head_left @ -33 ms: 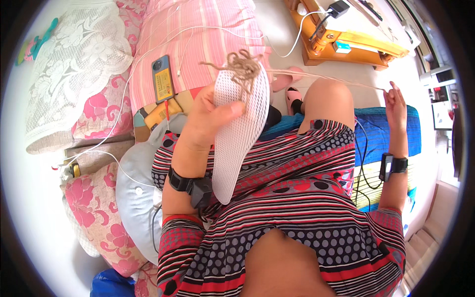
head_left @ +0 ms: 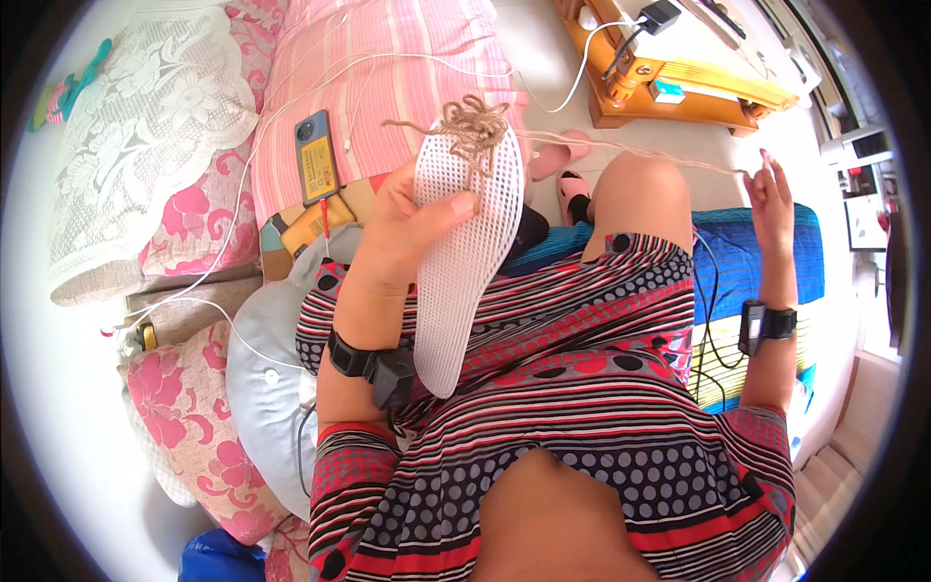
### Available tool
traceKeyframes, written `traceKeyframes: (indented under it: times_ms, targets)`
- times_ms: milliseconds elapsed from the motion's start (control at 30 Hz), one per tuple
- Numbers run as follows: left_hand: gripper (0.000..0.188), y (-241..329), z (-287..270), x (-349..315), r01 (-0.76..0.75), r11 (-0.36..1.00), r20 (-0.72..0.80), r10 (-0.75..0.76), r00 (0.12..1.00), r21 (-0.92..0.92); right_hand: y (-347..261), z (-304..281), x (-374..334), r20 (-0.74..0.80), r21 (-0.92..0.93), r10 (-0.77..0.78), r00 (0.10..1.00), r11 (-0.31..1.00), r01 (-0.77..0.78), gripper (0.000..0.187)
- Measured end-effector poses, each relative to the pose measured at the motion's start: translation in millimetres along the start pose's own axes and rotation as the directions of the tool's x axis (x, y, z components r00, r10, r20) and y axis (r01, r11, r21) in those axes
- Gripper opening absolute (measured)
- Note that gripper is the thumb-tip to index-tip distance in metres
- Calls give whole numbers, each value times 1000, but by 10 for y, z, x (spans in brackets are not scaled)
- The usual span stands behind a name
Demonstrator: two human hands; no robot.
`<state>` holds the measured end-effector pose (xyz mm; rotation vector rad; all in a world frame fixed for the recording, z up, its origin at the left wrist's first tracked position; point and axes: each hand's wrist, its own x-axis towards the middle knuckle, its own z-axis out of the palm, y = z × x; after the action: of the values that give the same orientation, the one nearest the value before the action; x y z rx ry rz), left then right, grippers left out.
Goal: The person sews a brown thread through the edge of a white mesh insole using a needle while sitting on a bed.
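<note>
With the white mesh shoe sole as the clock's centre, it stands tilted in front of the striped dress. The left hand grips its left edge at 10 o'clock, thumb pressed flat across the mesh and hiding part of it; the fingers are mostly hidden behind. A loose tangle of brown yarn covers the end at 12 o'clock. From there a strand runs taut toward 3 o'clock, crossing in front of a slipper and just above the bare knee. The right hand, part curled with some fingers raised, holds the strand at its fingertips; the exact pinch is too small to tell.

At 10 o'clock a phone lies on the pink striped cover, over which a white cable trails, with a lace cloth beyond. A wooden table stands at 1 to 2 o'clock, a blue cover at 3, a grey cushion at 8 and a blue bag at 7.
</note>
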<state>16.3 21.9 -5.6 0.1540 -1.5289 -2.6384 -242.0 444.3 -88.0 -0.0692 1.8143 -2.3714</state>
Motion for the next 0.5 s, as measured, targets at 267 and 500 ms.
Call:
traceKeyframes:
  times_ms: [267, 500]
  targets:
    - [26, -144, 132, 94, 35, 949, -56, -18, 998, 314, -236, 2140, -906, 606, -440, -355, 712, 597, 671, 25]
    - [23, -273, 64, 172, -86, 849, -58, 136, 989, 521, 94, 2978, -904, 679, -225, -568, 465, 442, 868, 11]
